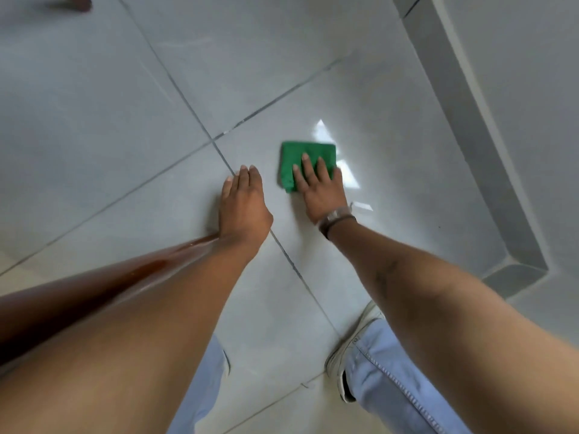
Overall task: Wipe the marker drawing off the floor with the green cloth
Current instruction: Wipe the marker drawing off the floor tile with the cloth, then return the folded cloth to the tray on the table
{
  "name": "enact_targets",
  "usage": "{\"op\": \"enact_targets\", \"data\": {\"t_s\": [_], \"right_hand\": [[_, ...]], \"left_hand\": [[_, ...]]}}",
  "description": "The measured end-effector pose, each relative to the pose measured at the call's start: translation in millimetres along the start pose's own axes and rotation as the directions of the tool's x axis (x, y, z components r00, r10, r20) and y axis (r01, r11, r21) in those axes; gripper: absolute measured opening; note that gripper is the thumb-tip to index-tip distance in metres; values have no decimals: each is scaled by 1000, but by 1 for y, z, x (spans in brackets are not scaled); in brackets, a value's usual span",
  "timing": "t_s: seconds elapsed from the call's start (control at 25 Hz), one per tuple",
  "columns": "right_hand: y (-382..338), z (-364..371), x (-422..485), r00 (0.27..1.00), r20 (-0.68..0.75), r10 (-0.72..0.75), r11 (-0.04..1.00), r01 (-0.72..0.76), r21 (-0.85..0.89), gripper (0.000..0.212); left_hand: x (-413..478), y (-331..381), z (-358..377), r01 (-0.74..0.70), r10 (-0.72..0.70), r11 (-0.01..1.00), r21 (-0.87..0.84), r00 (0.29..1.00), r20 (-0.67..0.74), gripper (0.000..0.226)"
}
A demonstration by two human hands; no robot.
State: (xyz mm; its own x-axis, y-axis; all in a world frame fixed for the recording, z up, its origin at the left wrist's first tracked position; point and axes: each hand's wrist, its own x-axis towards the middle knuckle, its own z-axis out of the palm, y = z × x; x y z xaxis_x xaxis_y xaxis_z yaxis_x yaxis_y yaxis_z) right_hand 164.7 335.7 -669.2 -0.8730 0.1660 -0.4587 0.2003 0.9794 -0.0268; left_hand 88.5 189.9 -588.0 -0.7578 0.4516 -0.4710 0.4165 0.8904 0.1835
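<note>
A folded green cloth [297, 158] lies flat on the glossy pale tiled floor [391, 170] at the middle of the view. My right hand [319, 192] presses on the cloth's near half, fingers spread over it. Left of the cloth, my left hand [244, 205] rests flat on the floor beside a dark grout line, fingers together and holding nothing. No marker lines show on the tile around the cloth; whatever is under the cloth is hidden.
A grey skirting strip [476, 145] and a white wall run along the right, turning a corner at lower right. My jeans and a pale shoe [354, 343] are at the bottom. Someone's foot [78, 1] shows at top left. Bright reflections lie beside the cloth.
</note>
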Motion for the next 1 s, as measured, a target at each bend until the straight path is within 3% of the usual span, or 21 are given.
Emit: {"op": "enact_targets", "data": {"t_s": [0.08,0.16,0.2,0.24,0.28,0.32,0.36,0.4,0.48,0.52,0.56,0.6,0.64,0.68,0.72,0.76,0.8,0.84,0.92,1.0], "right_hand": [[-10,-12,-27,982,191,-9,995,-10,97,44],[3,-30,-28,984,124,126,985,-139,98,34],[2,-46,-30,974,195,117,980,-145,133,28],[2,-65,-37,937,284,205,892,-298,341,22],[3,-88,-47,860,393,327,602,-510,614,15],[3,-119,-61,784,509,356,226,-600,767,10],[1,-156,-79,751,569,334,-53,-588,807,12],[-4,-198,-99,755,603,258,-248,-552,796,16],[-19,-286,-138,814,581,17,-490,-500,714,31],[-29,-325,-155,841,532,-93,-555,-488,674,36],[-37,-359,-169,854,490,-173,-609,-484,629,37],[-47,-391,-179,863,459,-214,-615,-484,623,38],[-62,-423,-185,880,406,-245,-555,-471,686,40],[-83,-452,-188,902,342,-261,-387,-423,820,42],[-108,-475,-188,929,278,-245,-128,-315,940,43],[-136,-495,-183,957,220,-190,153,-192,969,46],[-164,-510,-175,982,142,-121,366,-89,926,49],[-192,-523,-169,994,75,-85,487,-24,873,48],[-235,-524,-166,995,40,-88,596,20,803,40],[-260,-518,-161,993,102,-59,727,-27,686,35]], "left_hand": [[-5,5,-21,118,-116,984,-135,993,22,61],[-22,13,-48,262,-224,925,-275,961,162,52],[-31,16,-61,352,-275,876,-329,926,258,48],[-41,20,-75,445,-316,816,-370,878,359,47],[-55,23,-95,528,-345,748,-403,827,443,46],[-71,27,-118,589,-362,671,-450,790,494,44],[-87,32,-144,627,-360,566,-535,772,523,37],[-105,38,-173,653,-338,413,-635,757,559,28],[-142,46,-235,647,-253,33,-762,743,620,17],[-159,44,-263,593,-224,-88,-800,771,596,16],[-176,40,-287,511,-233,-91,-854,823,518,14],[-190,33,-309,420,-269,-34,-907,870,413,11],[-206,21,-331,343,-319,33,-939,894,316,9],[-219,5,-351,296,-381,76,-952,891,246,6],[-233,-11,-369,272,-459,101,-957,866,198,5],[-243,-29,-383,265,-542,116,-957,824,162,10],[-251,-47,-394,283,-612,132,-950,777,147,14],[-256,-64,-402,325,-675,140,-935,722,150,18],[-259,-90,-408,437,-759,139,-889,624,188,22],[-254,-112,-411,547,-748,129,-827,601,281,23]]}}
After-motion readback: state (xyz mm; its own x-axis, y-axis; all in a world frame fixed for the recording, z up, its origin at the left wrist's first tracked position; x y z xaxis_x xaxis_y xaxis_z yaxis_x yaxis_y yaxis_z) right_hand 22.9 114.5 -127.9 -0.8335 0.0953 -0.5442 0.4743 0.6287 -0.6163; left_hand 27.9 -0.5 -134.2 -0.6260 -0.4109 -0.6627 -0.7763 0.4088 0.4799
